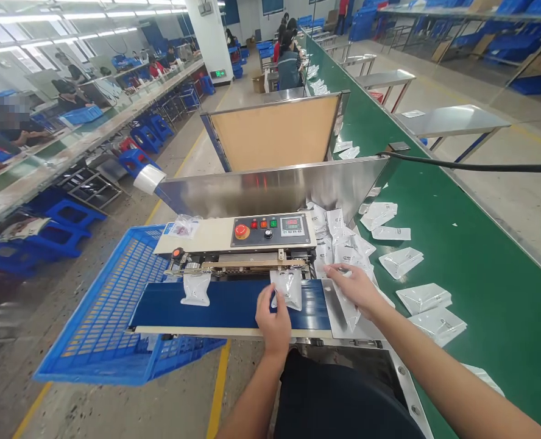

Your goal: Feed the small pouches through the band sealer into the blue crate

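Note:
A band sealing machine (252, 235) with a blue belt (215, 308) stands in front of me. My left hand (273, 320) rests on the belt, its fingers curled on the lower edge of a small clear pouch (289, 286) whose top sits under the sealing slot. Another pouch (196, 288) rides the belt further left. My right hand (355, 286) lies with fingers spread on a pouch (347, 308) at the foot of a pile of pouches (339, 241) on the steel tray.
A blue plastic crate (101, 317) sits left of the machine's outlet. A green conveyor (457, 244) with scattered pouches runs along the right, and a black cable (471, 164) crosses above it. Other people work at benches far back and on the left.

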A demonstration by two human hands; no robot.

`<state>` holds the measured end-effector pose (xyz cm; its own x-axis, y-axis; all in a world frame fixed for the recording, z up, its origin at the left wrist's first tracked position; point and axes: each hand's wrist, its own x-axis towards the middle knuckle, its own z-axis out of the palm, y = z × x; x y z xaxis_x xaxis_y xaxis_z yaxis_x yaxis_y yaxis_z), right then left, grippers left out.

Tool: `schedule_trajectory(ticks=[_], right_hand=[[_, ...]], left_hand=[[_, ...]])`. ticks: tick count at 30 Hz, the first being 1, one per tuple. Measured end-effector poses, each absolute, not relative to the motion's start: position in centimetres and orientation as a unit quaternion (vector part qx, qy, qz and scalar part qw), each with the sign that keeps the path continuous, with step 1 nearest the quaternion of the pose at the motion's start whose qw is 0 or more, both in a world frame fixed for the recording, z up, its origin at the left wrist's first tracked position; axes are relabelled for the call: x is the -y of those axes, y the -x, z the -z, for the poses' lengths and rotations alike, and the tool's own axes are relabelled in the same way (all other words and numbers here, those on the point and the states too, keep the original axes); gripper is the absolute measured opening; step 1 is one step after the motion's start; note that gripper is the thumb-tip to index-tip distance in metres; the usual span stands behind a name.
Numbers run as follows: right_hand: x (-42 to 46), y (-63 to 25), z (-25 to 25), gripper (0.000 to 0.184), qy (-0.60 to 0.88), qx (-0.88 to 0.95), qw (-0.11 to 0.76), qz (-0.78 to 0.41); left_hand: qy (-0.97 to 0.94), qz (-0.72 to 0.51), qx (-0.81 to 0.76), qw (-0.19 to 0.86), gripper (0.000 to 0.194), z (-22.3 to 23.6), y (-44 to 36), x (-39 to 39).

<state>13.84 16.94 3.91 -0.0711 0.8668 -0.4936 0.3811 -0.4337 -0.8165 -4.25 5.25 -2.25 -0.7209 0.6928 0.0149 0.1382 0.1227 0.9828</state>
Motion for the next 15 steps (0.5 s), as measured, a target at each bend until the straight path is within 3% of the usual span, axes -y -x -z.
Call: schedule_trajectory(ticks=[4, 8, 15], right_hand=[[-14.5, -12.5, -4.6, 0.068, 0.599, 0.455, 0.276, -0.598], [-13.2, -12.4, -3.2, 0.080, 0.527, 0.393, 0.372, -0.656], [-13.4, -16.9, 0.1, 0.054, 0.580, 0.540, 0.337, -0.509]], left_hand=[[-0.457, -0.525, -0.629, 0.347, 0.033, 0.5, 0.4, -3.8], [-0.417, -0.534, -0.640, 0.364, 0.047, 0.3, -1.5, -5.5], [-0.319, -0.539, -0.634, 0.454, 0.054, 2.3, -0.7, -8.2]])
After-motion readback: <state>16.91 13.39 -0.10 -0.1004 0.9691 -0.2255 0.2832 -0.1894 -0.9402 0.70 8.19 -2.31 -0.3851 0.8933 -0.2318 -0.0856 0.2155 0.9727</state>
